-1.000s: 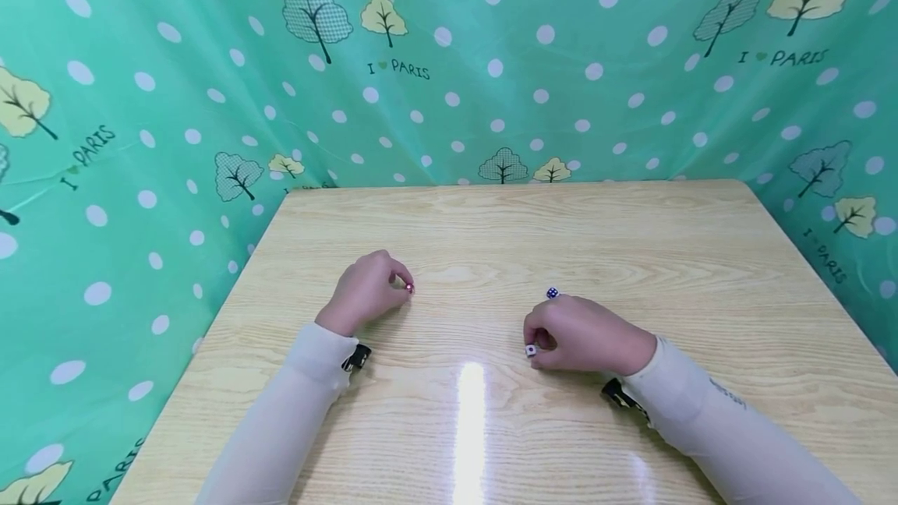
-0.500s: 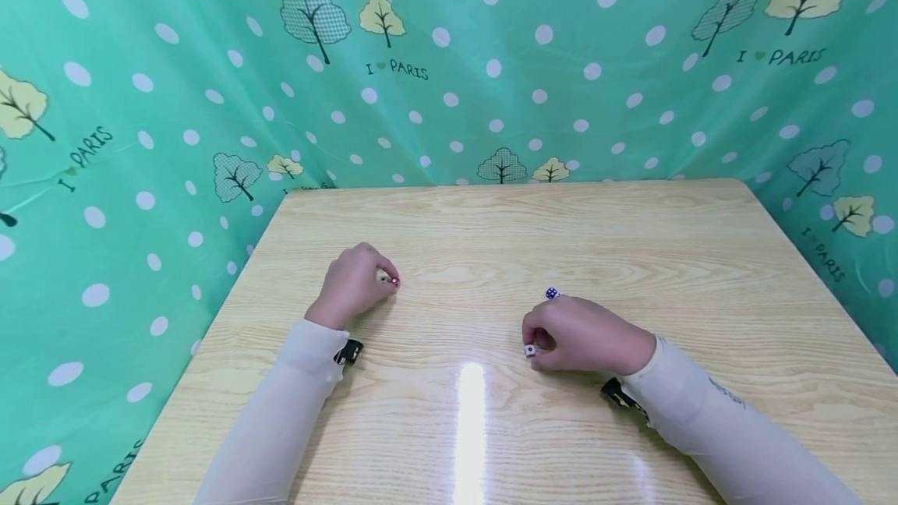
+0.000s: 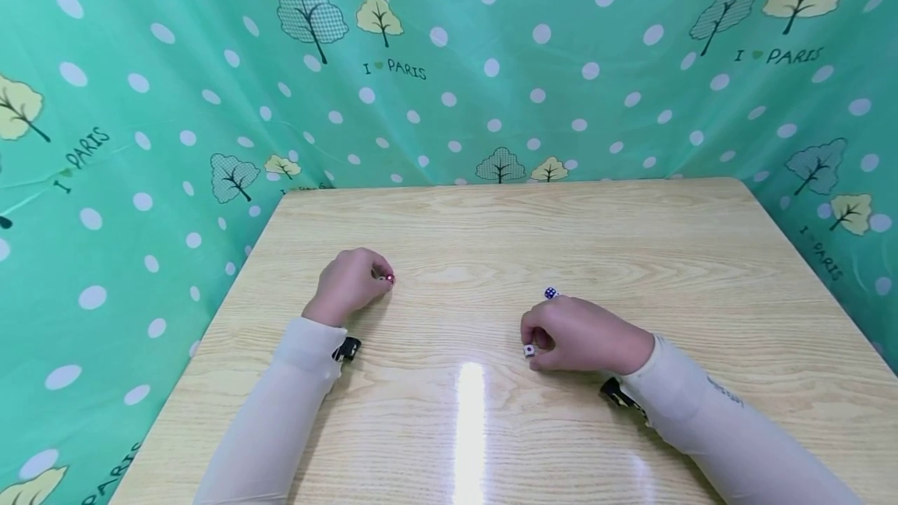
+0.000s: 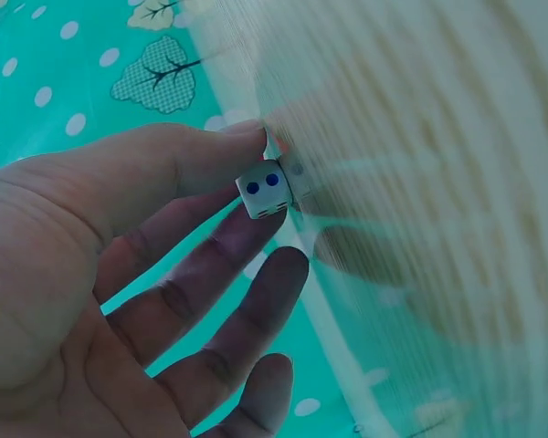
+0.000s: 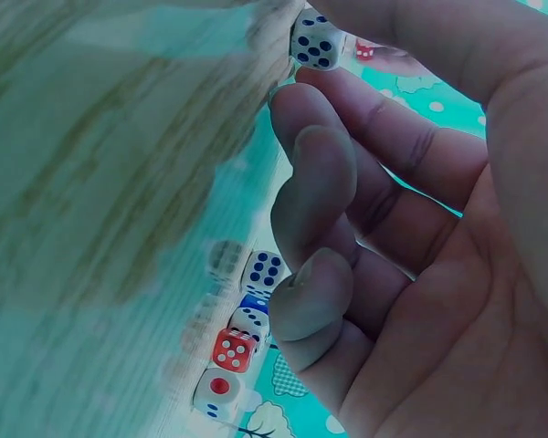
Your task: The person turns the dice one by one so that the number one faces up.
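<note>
My left hand [image 3: 351, 283] pinches small dice low at the table on the left. At its fingertips a red die [image 3: 390, 279] shows in the head view. A white die [image 4: 265, 189] with two blue dots sits between thumb and fingers in the left wrist view, touching or close to the tabletop. Nearer the front, my right hand [image 3: 585, 333] holds a white die [image 3: 529, 350] between thumb and index finger; blue dots show on this die [image 5: 317, 41] in the right wrist view. Its remaining fingers are curled loosely.
Beside my right hand several dice stand on the table: a blue die [image 3: 551, 292], a red die [image 5: 233, 351] and white dice such as the red-dotted one [image 5: 218, 392]. The wood-grain table [image 3: 449, 240] ends at a green dotted curtain [image 3: 421, 131].
My left hand has moved left and slightly away from me with the red die at its fingertips, and a white die has come into view there. The right hand stays put.
</note>
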Action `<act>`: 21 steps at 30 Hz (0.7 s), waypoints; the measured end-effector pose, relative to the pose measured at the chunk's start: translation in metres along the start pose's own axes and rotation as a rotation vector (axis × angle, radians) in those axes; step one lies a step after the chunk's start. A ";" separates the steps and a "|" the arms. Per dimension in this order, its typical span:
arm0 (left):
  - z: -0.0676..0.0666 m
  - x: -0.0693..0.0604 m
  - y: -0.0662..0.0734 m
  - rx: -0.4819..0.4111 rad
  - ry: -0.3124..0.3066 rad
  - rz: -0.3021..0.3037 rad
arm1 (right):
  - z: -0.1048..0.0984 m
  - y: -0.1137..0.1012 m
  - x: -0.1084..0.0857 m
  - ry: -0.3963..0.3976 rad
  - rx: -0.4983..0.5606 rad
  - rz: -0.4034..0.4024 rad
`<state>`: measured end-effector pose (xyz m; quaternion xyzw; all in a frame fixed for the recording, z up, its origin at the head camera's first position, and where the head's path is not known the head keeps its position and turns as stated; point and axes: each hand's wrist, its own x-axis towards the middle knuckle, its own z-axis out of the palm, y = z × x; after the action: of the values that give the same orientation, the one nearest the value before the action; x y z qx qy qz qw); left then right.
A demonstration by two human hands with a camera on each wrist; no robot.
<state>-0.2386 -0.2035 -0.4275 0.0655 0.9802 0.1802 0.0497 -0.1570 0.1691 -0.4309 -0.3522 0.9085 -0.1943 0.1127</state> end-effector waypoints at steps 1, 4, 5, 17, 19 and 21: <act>0.000 0.000 0.000 -0.001 -0.002 -0.003 | 0.000 0.000 0.000 -0.001 0.000 0.000; -0.001 -0.001 0.000 -0.006 -0.007 -0.006 | -0.001 0.000 0.001 -0.008 0.002 0.002; -0.001 -0.001 0.000 -0.009 -0.010 -0.007 | -0.001 -0.001 0.001 -0.010 0.004 0.003; -0.002 -0.001 -0.002 -0.087 -0.070 0.007 | -0.002 -0.003 0.001 -0.020 0.021 0.006; -0.002 -0.001 -0.002 -0.089 -0.070 0.019 | -0.002 -0.003 0.001 -0.017 0.027 0.002; -0.002 0.000 -0.002 -0.090 -0.071 0.029 | -0.002 -0.004 0.001 -0.016 0.032 -0.003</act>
<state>-0.2386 -0.2063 -0.4264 0.0835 0.9677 0.2222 0.0846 -0.1559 0.1668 -0.4274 -0.3534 0.9038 -0.2062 0.1252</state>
